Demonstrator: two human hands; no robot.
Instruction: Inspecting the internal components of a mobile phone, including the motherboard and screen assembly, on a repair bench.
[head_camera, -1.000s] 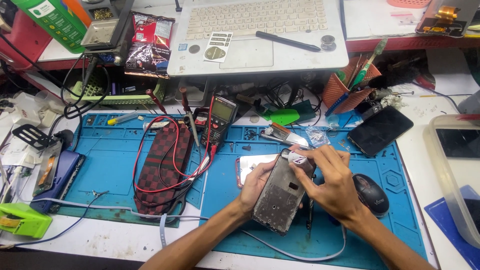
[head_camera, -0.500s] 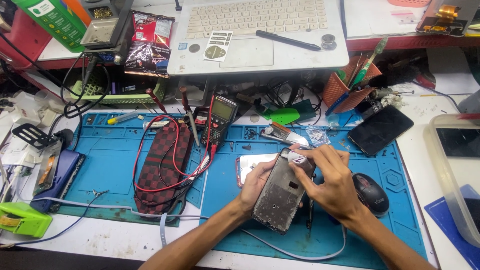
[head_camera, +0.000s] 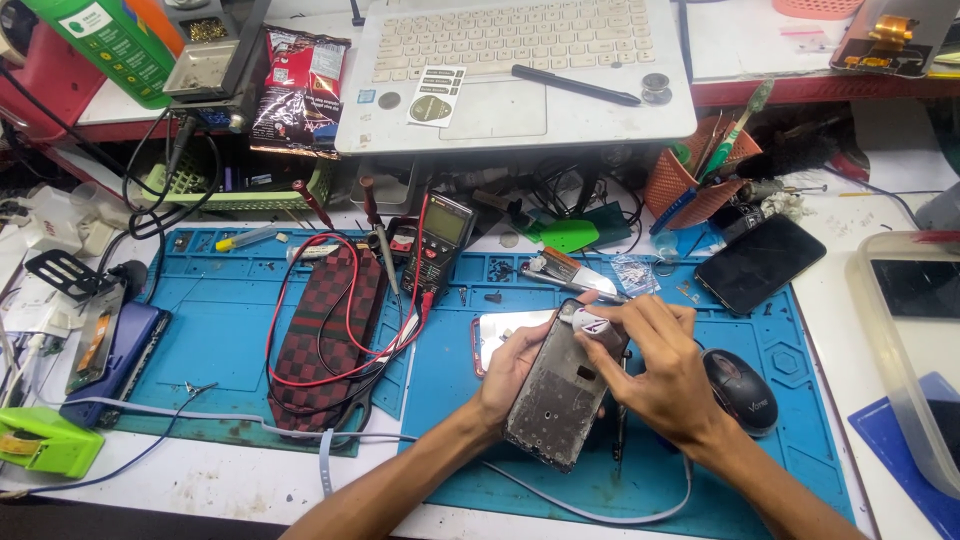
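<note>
blue work mat (head_camera: 250, 340) spreads under a white laptop (head_camera: 500, 70), multimeter (head_camera: 437, 245) and black mouse (head_camera: 742, 388). over it the left hand (head_camera: 512, 368) grips a grey phone frame (head_camera: 560, 395); right hand (head_camera: 660, 375) fingers pinch its top corner.

At my twelve o'clock sits a white laptop (head_camera: 520, 75); a multimeter (head_camera: 437, 243) lies at eleven, a black mouse (head_camera: 741, 388) at three, a dark phone (head_camera: 760, 262) at two.
</note>
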